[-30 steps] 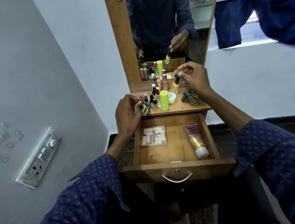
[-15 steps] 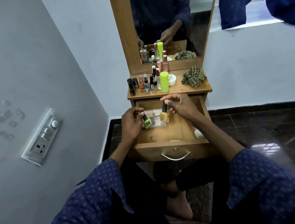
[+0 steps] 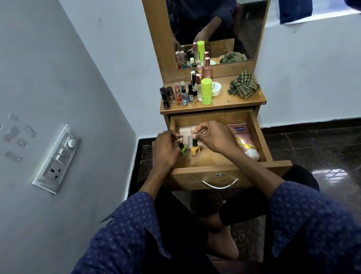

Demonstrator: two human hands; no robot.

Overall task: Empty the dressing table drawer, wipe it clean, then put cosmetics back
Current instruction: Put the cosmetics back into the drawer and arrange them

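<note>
Restock phase underway: left hand gripping green polish, right hand gripping yellow polish, both in drawer. Most bottles left on worktop.

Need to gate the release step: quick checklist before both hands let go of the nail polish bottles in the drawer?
1. Drawer open far enough to work in: ok.
2. Left hand pinches the green nail polish bottle by its cap: ok.
3. Right hand pinches the yellow nail polish bottle by its cap: ok.
4. Both bottles upright, side by side near the white tray: ok.
5. Bottle bases resting on the drawer floor: cannot tell.
6. Pink lotion tube lies apart at the right wall, out of the way: ok.
</note>
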